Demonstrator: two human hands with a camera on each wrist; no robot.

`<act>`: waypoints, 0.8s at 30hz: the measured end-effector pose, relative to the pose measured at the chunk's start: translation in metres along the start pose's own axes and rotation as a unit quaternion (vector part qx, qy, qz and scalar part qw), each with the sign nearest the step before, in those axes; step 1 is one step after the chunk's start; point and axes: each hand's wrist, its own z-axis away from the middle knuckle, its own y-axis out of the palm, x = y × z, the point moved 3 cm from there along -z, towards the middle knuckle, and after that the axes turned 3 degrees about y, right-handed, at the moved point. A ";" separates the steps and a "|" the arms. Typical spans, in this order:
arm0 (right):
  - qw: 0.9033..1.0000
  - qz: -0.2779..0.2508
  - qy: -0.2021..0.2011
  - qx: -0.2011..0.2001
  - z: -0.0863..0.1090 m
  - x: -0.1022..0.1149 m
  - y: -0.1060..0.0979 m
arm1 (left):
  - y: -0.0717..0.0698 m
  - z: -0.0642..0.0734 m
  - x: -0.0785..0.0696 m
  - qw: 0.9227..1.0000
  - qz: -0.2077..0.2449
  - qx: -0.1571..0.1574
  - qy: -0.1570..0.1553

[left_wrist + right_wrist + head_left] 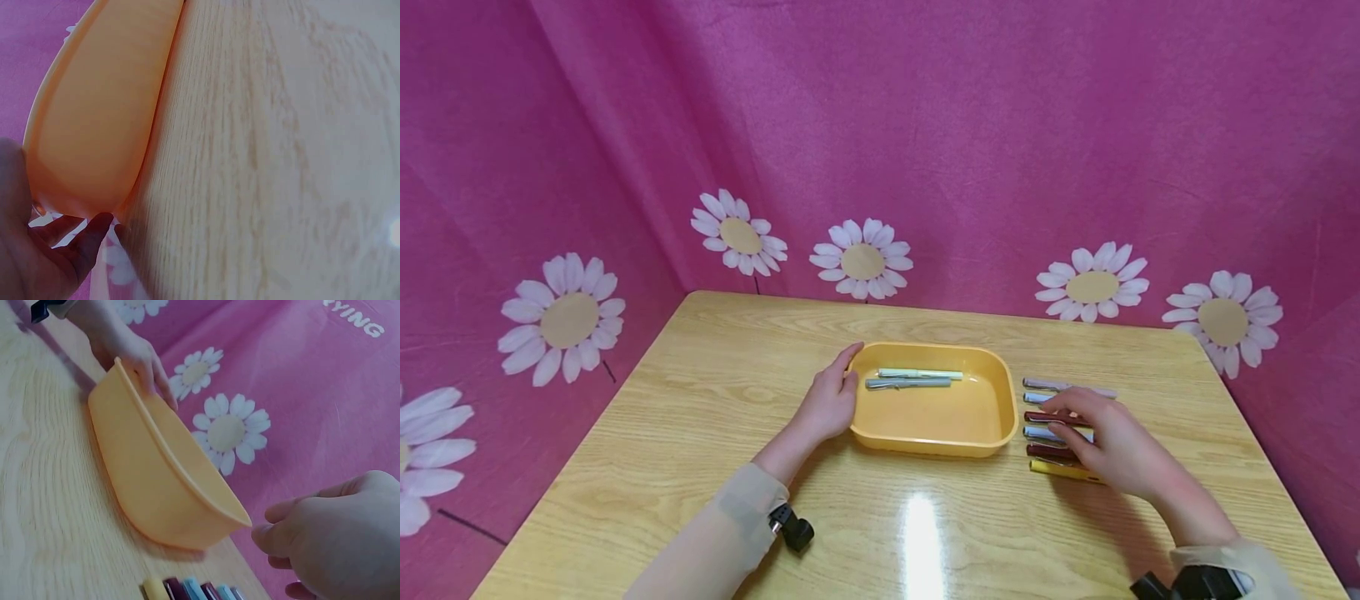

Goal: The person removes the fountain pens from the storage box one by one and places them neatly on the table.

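Note:
A yellow plastic tray [932, 433] rests on the table with two pens inside, a pale green pen [920, 374] above a grey-blue pen [908, 383]. My left hand [831, 398] grips its left end, the thumb at the rim and the fingers along the outer wall. To the right of the tray lies a row of several pens, among them a lilac pen [1036, 383], a dark red pen [1037, 417] and a yellow pen [1052, 469]. Over this row hovers my right hand [1108, 437], thumb and forefinger apart with nothing visible between them; it partly hides the pens.
The wooden table [700, 417] reaches back to a pink curtain [925, 150] printed with white daisies. Small black cameras sit on both wrists. A bright reflection shines on the tabletop in front of the tray.

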 end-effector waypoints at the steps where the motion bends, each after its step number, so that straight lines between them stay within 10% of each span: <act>1: 1.000 -0.002 -0.002 0.000 -0.002 0.001 0.001 | 0.000 0.000 0.000 1.000 0.000 0.000 0.000; 24: 0.998 -0.042 -0.003 0.047 -0.061 0.026 0.033 | 0.000 0.001 -0.001 1.000 0.005 -0.001 -0.003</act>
